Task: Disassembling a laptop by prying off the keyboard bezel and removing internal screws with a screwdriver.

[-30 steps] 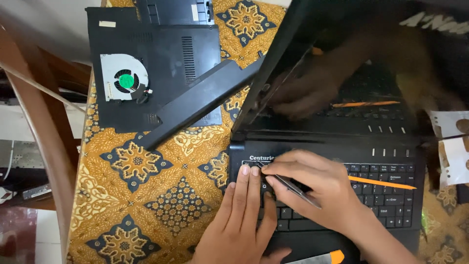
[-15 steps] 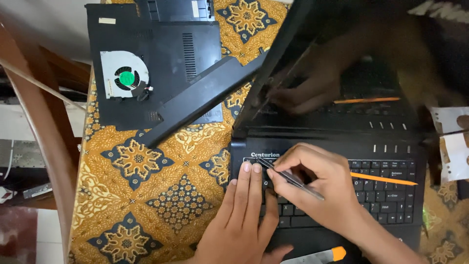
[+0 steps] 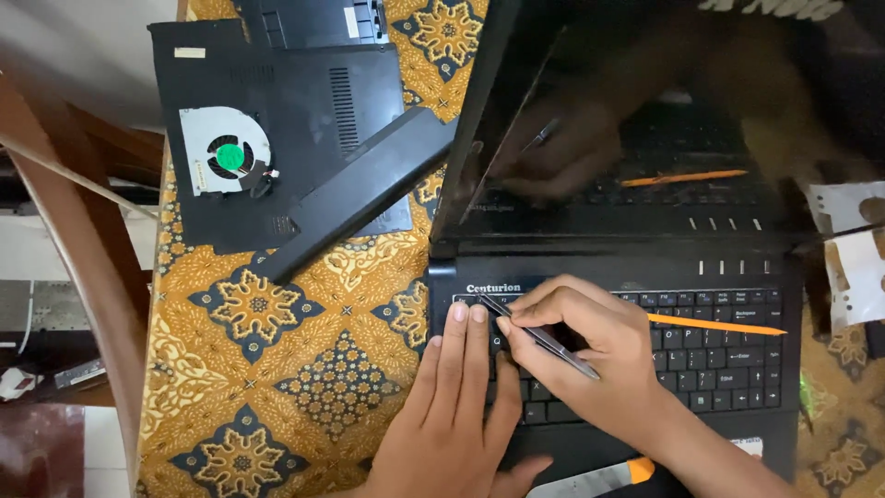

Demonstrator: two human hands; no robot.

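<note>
Right hand (image 3: 599, 346) is pinching a thin metal tool (image 3: 539, 337), tip poked in at the keyboard's (image 3: 710, 355) top-left corner on the black laptop (image 3: 608, 267). Left hand (image 3: 461, 406) holds nothing, fingers flat on the keys just left of the tool.

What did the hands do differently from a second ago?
Very little. The right hand has slid the thin metal tool a bit up and left, so its tip now sits at the keyboard's top-left corner. The left hand stays flat on the keys, and the orange stick, fan and black cover have not moved.
</note>
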